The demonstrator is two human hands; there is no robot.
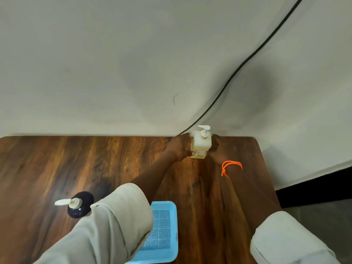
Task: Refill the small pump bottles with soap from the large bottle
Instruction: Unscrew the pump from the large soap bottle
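Counter (95, 159) of dark wood grain carries all items; its far edge meets a pale wall (114, 63). A cream pump bottle (201, 144) stands upright at the far edge, toward the far right corner, with its white pump head pointing left. Both hands flank this bottle — the left hand (181, 147) against its left side, the right hand (215, 147) against its right side. The fingers appear to wrap the bottle's body, though blur and shadow hide most of them. The lower part of the bottle looks clear, the upper part opaque cream.

An orange cord bracelet (231, 166) circles the right wrist. Both forearms extend from pale rolled sleeves (118, 216) at the near edge.

A dark round pump bottle (81, 205) stands near the left of the near edge, well apart from the cream bottle; its cream pump spout points left. A light blue tray (167, 231) with a perforated floor lies at the near edge, partly covered by the left sleeve.

A black cable (247, 60) runs diagonally down the wall and ends behind the cream pump bottle.
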